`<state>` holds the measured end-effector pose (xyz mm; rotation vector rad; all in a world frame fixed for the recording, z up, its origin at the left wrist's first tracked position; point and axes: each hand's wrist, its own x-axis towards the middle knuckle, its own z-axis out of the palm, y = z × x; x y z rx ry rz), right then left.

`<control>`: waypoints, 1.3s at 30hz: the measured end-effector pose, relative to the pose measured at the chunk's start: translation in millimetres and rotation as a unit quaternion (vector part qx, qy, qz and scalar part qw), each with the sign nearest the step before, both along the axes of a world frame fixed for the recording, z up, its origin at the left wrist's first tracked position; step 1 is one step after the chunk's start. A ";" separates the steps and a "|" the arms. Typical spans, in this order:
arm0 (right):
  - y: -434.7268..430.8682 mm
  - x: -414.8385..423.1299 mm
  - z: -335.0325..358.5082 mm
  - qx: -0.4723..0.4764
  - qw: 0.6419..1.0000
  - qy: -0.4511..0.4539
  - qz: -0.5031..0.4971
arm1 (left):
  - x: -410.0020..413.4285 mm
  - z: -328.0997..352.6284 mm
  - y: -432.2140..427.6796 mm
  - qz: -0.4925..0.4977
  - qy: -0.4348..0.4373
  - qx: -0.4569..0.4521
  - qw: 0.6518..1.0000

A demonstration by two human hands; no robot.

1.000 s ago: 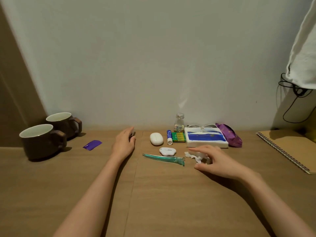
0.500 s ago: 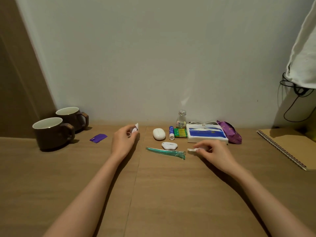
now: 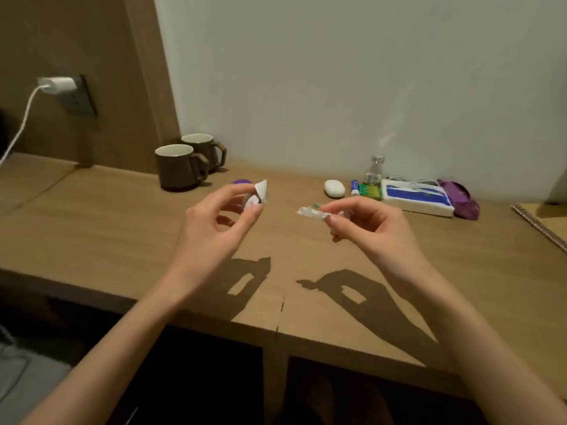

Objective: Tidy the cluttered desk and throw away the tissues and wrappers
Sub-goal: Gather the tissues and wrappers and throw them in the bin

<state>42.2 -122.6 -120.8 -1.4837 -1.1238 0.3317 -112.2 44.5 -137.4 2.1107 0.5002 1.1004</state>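
- One view only, the camera on my head; no second view, so nothing overlaps.
- It looks forward and down over the light-brown wooden desk, towards the plain white wall behind it.
- Wide angle: straight edges bow near the frame borders.
- Both my forearms enter from the bottom corners; my left hand and right hand sit near mid-frame, close to the lens, above the desk.
- The desk's front edge crosses the lower third; dark space under it fills the bottom.
- Far left reaches the wood-panelled side wall with a white plug-in charger; far right cuts off a spiral-bound brown notebook.
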 end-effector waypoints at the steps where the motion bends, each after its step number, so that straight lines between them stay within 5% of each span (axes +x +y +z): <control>1: 0.6 -16.5 -2.3 0.002 1.000 0.001 0.021 | -19.1 -6.1 -2.7 0.007 -0.003 -0.024 1.000; 11: 31.2 -138.0 -94.2 -0.132 0.968 -0.015 0.211 | -174.4 -100.6 -16.9 0.057 0.033 -0.126 0.990; 18: 76.2 -162.6 -206.9 -0.277 0.938 -0.036 0.204 | -223.9 -213.8 12.6 0.082 0.218 -0.178 0.956; 27: 127.1 -180.2 -336.9 -0.462 0.871 0.085 0.141 | -212.1 -350.1 52.3 0.057 0.452 -0.244 0.856; 35: 132.8 -178.2 -359.5 -0.509 0.835 0.080 0.193 | -204.3 -377.5 55.8 -0.005 0.510 -0.378 0.773; 39: 121.3 -164.3 -332.5 -0.476 0.848 0.047 0.228 | -203.0 -350.6 53.4 -0.024 0.507 -0.306 0.805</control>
